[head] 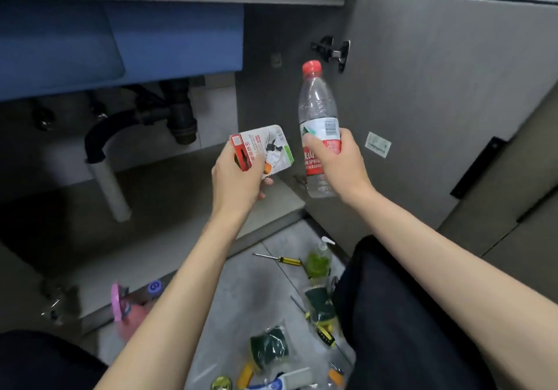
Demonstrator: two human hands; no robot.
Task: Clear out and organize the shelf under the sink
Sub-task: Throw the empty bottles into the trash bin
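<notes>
My left hand [237, 181] grips a small flat red-and-white packet [265, 148] in front of the open cabinet. My right hand [339, 160] holds a clear plastic water bottle [318, 102] with a red cap and red label, upright, by its middle. Both are raised just above the front right corner of the grey shelf floor [169, 196] under the sink. The shelf floor looks bare apart from the pipes.
A blue sink basin [120, 39] hangs above black drain pipes [178, 111] and a white pipe [110, 190]. The cabinet door [437, 102] stands open at right. On the tiled floor lie screwdrivers [280, 259], a green soap bottle [318, 261], bagged sponges [268, 347] and a pink object [119, 302].
</notes>
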